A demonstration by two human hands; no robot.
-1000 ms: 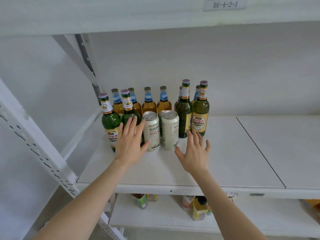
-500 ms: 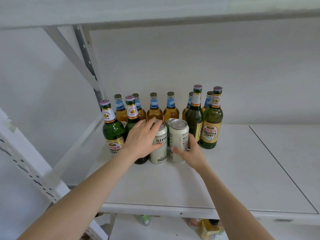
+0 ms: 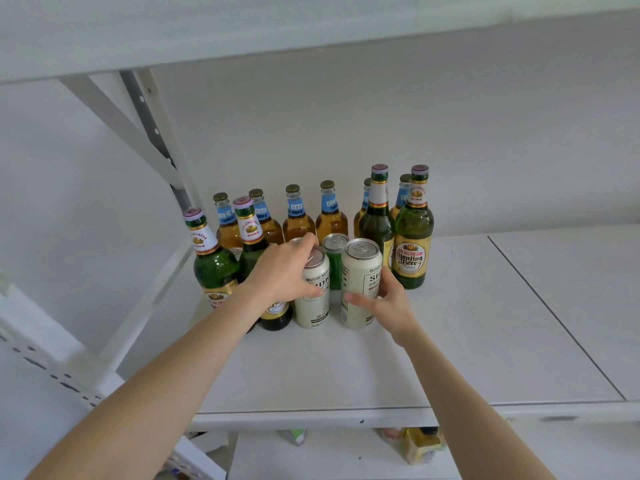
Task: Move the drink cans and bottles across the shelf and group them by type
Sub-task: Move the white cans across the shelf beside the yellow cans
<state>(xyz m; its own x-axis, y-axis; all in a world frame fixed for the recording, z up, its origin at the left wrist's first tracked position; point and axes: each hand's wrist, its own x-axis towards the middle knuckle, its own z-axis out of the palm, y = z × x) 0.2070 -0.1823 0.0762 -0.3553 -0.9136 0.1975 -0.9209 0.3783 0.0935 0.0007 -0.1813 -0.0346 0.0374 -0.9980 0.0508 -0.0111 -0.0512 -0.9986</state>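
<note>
Now left hand (image 3: 281, 271) grips left white can (image 3: 314, 308); right hand (image 3: 392, 302), right white can (image 3: 360, 268)

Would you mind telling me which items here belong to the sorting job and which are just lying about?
Job: left white can, gripped by the left hand; right white can, gripped by the right hand; green can; green bottles; amber bottles.
Lying about: yellow bottle and blurred items on the lower shelf.

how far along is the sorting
Barely begun: everything is bunched at the left of the shelf. In hand: left hand grips one white can, right hand the other can. Still to do: green can, green bottles split either side, amber bottles behind.
</note>
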